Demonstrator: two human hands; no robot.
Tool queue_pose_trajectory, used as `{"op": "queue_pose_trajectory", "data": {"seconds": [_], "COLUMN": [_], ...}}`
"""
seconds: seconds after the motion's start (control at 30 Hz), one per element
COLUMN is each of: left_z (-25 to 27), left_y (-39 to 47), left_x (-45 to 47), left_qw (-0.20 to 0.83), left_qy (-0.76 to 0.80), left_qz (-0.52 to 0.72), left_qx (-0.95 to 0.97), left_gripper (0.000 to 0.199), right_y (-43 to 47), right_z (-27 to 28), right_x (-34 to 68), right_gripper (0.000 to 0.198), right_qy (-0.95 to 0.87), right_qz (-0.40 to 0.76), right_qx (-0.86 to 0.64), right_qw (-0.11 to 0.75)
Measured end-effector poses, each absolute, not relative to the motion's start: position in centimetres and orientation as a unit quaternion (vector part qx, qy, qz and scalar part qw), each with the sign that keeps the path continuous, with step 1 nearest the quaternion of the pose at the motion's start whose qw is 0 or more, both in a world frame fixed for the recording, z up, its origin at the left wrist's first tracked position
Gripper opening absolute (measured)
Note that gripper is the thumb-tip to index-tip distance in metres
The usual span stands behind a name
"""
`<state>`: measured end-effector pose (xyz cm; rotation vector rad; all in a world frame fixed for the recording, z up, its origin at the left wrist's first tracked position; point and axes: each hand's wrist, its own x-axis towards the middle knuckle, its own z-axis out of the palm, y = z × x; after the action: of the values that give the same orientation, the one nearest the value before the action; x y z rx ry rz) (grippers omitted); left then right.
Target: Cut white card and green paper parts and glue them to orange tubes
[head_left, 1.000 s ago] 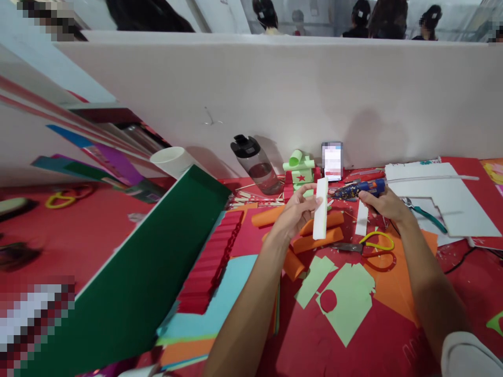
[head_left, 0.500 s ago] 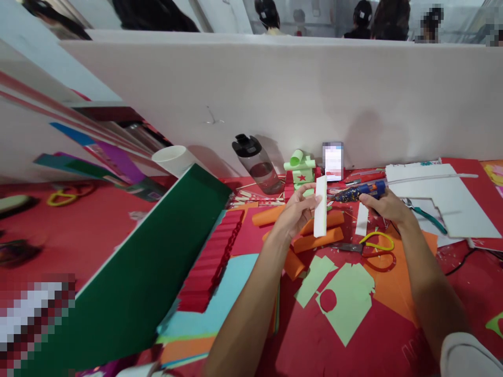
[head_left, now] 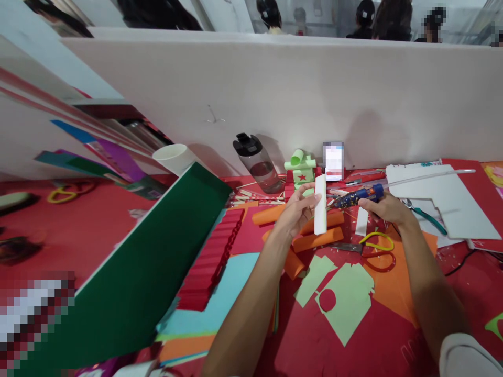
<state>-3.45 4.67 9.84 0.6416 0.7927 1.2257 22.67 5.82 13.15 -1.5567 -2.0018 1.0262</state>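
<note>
My left hand point(head_left: 301, 210) pinches a narrow white strip point(head_left: 320, 205) and holds it upright above the table. In my right hand point(head_left: 387, 207) is a dark blue hot glue gun point(head_left: 359, 197), its nozzle pointing left toward the strip. Below the strip lie several orange paper rolls point(head_left: 318, 240). Scissors point(head_left: 363, 248) with yellow and red handles rest under the right hand, near a second white strip point(head_left: 362, 222). Behind the left hand stands a light green paper model point(head_left: 302, 168) with a red star. Cut light green paper point(head_left: 349, 301) lies nearer to me.
A water bottle point(head_left: 257, 162) and a lit phone point(head_left: 334, 161) stand by the white partition point(head_left: 243, 89). A large green board point(head_left: 129, 272) slants at the left beside folded red paper point(head_left: 212, 262). Teal-handled pliers point(head_left: 429, 220) and white sheets point(head_left: 463, 204) are at the right.
The glue gun has tipped slightly, its rear end a little lower and farther left. My left hand keeps its hold on the white strip, almost unmoved.
</note>
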Motion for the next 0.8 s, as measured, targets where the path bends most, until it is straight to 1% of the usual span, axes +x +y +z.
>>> {"op": "queue_pose_trajectory", "data": {"seconds": [0.1, 0.2, 0.33, 0.4, 0.57, 0.67, 0.8], "left_z": [9.63, 9.47, 9.41, 9.41, 9.34, 9.30, 9.33], "left_y": [4.88, 5.02, 5.05, 5.04, 5.02, 4.99, 5.00], "left_x": [-3.53, -3.55, -3.54, -3.56, -3.62, -3.60, -3.53], "left_qw": [0.692, 0.689, 0.690, 0.692, 0.691, 0.693, 0.692], "left_qy": [0.360, 0.363, 0.364, 0.367, 0.366, 0.359, 0.360], "left_qz": [0.561, 0.568, 0.571, 0.569, 0.567, 0.566, 0.568], "left_qx": [0.279, 0.268, 0.255, 0.251, 0.259, 0.265, 0.264], "left_gripper": [0.059, 0.058, 0.060, 0.062, 0.060, 0.056, 0.056], "right_y": [5.62, 5.51, 5.54, 5.55, 5.48, 5.54, 5.63], "right_z": [13.14, 12.93, 12.84, 13.02, 13.65, 13.76, 13.65], "right_x": [22.64, 22.67, 22.68, 22.60, 22.21, 22.08, 22.18], "right_gripper": [0.041, 0.040, 0.051, 0.052, 0.041, 0.037, 0.034], "right_qy": [-0.717, -0.704, -0.690, -0.693, -0.703, -0.708, -0.722], "right_qz": [0.386, 0.406, 0.413, 0.408, 0.400, 0.389, 0.356], "right_qx": [-0.543, -0.534, -0.535, -0.536, -0.525, -0.526, -0.532], "right_qw": [0.204, 0.233, 0.259, 0.257, 0.265, 0.265, 0.262]}}
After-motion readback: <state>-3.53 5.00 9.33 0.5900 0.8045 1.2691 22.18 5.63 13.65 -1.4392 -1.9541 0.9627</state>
